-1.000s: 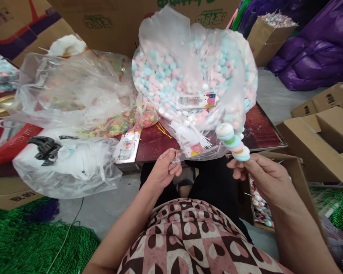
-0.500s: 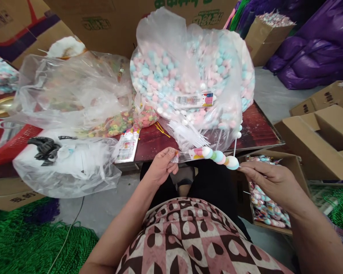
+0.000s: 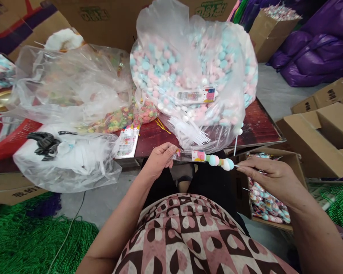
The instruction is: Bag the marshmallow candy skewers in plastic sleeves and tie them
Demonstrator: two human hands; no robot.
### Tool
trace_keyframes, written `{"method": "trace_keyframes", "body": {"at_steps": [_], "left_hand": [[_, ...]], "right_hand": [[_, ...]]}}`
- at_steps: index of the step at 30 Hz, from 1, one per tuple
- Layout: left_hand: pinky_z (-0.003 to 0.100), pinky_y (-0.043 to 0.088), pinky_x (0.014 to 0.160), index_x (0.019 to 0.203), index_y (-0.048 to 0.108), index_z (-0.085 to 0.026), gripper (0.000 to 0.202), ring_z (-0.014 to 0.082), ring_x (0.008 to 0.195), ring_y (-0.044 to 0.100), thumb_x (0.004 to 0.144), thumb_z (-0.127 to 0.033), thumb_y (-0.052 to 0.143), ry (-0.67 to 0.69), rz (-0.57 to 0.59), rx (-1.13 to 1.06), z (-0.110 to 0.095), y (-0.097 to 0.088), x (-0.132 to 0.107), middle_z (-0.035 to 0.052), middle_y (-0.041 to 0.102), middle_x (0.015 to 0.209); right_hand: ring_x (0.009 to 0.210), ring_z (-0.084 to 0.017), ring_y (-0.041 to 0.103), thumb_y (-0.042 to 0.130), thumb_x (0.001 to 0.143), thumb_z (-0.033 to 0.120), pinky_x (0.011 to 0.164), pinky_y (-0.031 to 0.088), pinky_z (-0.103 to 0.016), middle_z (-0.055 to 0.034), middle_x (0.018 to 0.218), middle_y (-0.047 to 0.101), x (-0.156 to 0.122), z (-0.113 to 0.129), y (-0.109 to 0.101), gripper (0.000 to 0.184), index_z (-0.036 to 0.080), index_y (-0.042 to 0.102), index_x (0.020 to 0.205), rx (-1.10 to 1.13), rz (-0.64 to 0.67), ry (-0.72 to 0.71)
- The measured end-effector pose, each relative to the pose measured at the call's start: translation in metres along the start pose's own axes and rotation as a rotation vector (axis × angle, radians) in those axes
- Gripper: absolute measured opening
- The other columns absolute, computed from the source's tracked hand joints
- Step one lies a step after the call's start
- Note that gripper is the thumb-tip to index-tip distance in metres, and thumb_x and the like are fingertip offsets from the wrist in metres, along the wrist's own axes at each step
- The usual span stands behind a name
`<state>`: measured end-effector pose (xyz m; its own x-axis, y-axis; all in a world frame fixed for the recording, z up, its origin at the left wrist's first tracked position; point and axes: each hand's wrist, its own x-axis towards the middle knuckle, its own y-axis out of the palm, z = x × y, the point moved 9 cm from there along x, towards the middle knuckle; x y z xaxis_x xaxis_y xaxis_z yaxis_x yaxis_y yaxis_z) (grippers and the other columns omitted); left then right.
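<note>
My left hand point(image 3: 162, 159) is closed in a pinch on the end of a clear wrapper point(image 3: 183, 155), with a small colourful bit at the fingertips. The wrapper has a printed label point(image 3: 198, 155) and reaches the upper end of a marshmallow skewer point(image 3: 214, 160). Pastel blue, pink, white and green pieces are threaded on it. My right hand point(image 3: 270, 177) pinches the skewer's thin white stick at the other end. How far the wrapper covers the skewer is hard to tell. Just behind lie loose white sticks point(image 3: 188, 129) and a big clear bag of marshmallows point(image 3: 165, 68).
On the red table point(image 3: 263, 121) lie a bag of ring candies point(image 3: 111, 120), printed wrappers point(image 3: 127, 141) and a white plastic bag point(image 3: 82, 160). Below right stands a carton of finished-looking skewers point(image 3: 267, 205). An open carton point(image 3: 322, 133) is beyond, and green cords point(image 3: 25, 239) lie lower left.
A short length of stick now shows between the last marshmallow and my right fingers. The skewer sits slightly lower and straighter. Both hands keep their pinch; the view has shifted a little.
</note>
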<state>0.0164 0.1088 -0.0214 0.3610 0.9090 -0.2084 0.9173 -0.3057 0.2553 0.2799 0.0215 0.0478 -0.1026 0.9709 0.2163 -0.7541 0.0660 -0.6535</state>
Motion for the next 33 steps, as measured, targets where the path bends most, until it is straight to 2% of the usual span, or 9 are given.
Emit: {"method": "trace_keyframes", "body": {"at_steps": [10, 15, 19, 23, 26, 29, 31, 33], "left_hand": [[0.019, 0.032, 0.041, 0.075, 0.063, -0.017, 0.036, 0.0035, 0.039, 0.038, 0.082, -0.051, 0.064, 0.001, 0.039, 0.181, 0.002, 0.006, -0.001, -0.0060, 0.049, 0.055], [0.020, 0.032, 0.042, 0.077, 0.062, -0.018, 0.033, 0.0049, 0.039, 0.037, 0.084, -0.050, 0.062, 0.015, -0.007, 0.236, -0.002, -0.001, 0.002, -0.0076, 0.043, 0.049], [0.020, 0.030, 0.042, 0.076, 0.063, -0.017, 0.033, 0.0045, 0.041, 0.040, 0.084, -0.049, 0.062, 0.019, 0.021, 0.286, -0.007, 0.004, 0.001, -0.0058, 0.049, 0.056], [0.020, 0.033, 0.045, 0.075, 0.065, -0.017, 0.032, 0.0048, 0.044, 0.041, 0.084, -0.048, 0.062, 0.015, 0.004, 0.256, -0.007, 0.005, -0.001, -0.0049, 0.052, 0.058], [0.020, 0.043, 0.058, 0.080, 0.068, -0.017, 0.027, 0.0076, 0.058, 0.052, 0.082, -0.044, 0.067, 0.048, -0.015, 0.138, -0.010, 0.004, -0.001, -0.0013, 0.061, 0.067], [0.026, 0.050, 0.075, 0.098, 0.070, -0.019, 0.030, 0.0144, 0.082, 0.063, 0.078, -0.042, 0.073, 0.050, 0.021, -0.165, -0.016, 0.008, 0.001, 0.0037, 0.069, 0.088], [0.035, 0.052, 0.085, 0.107, 0.068, -0.022, 0.038, 0.0215, 0.099, 0.065, 0.079, -0.048, 0.070, 0.028, 0.042, -0.380, -0.024, 0.013, 0.003, 0.0067, 0.070, 0.101], [0.042, 0.051, 0.092, 0.109, 0.067, -0.023, 0.045, 0.0267, 0.109, 0.064, 0.082, -0.058, 0.061, 0.037, 0.026, -0.518, -0.037, 0.016, 0.005, 0.0082, 0.070, 0.106]], "right_hand": [[0.060, -0.016, 0.065, 0.063, 0.087, 0.043, 0.055, 0.051, -0.026, -0.0001, 0.070, 0.073, 0.002, -0.009, 0.014, 0.024, 0.024, 0.074, 0.079, 0.045, 0.027, 0.096], [0.063, -0.016, 0.065, 0.063, 0.086, 0.044, 0.058, 0.050, -0.026, -0.0021, 0.072, 0.072, 0.003, -0.011, 0.012, 0.026, 0.021, 0.073, 0.081, 0.030, -0.018, 0.140], [0.062, -0.015, 0.063, 0.065, 0.085, 0.043, 0.058, 0.049, -0.025, -0.0012, 0.070, 0.070, 0.004, -0.010, 0.024, 0.024, 0.022, 0.074, 0.078, 0.106, 0.070, 0.133], [0.061, -0.015, 0.061, 0.064, 0.084, 0.048, 0.056, 0.048, -0.024, -0.0014, 0.068, 0.069, 0.004, -0.021, 0.027, 0.030, 0.021, 0.073, 0.077, 0.143, 0.049, 0.223], [0.055, -0.013, 0.054, 0.063, 0.084, 0.049, 0.051, 0.042, -0.023, 0.0000, 0.062, 0.064, 0.003, -0.026, 0.032, 0.032, 0.020, 0.073, 0.075, 0.167, 0.056, 0.272], [0.051, -0.010, 0.046, 0.064, 0.083, 0.048, 0.047, 0.035, -0.023, 0.0011, 0.058, 0.058, 0.002, -0.025, 0.042, 0.032, 0.019, 0.071, 0.073, 0.239, 0.068, 0.319], [0.048, -0.009, 0.040, 0.064, 0.083, 0.049, 0.044, 0.031, -0.023, 0.0024, 0.055, 0.052, 0.000, -0.024, 0.052, 0.032, 0.019, 0.071, 0.074, 0.314, 0.047, 0.367], [0.046, -0.008, 0.036, 0.064, 0.083, 0.049, 0.043, 0.027, -0.022, 0.0039, 0.051, 0.047, -0.002, -0.024, 0.064, 0.032, 0.018, 0.071, 0.076, 0.413, 0.011, 0.424]]}}
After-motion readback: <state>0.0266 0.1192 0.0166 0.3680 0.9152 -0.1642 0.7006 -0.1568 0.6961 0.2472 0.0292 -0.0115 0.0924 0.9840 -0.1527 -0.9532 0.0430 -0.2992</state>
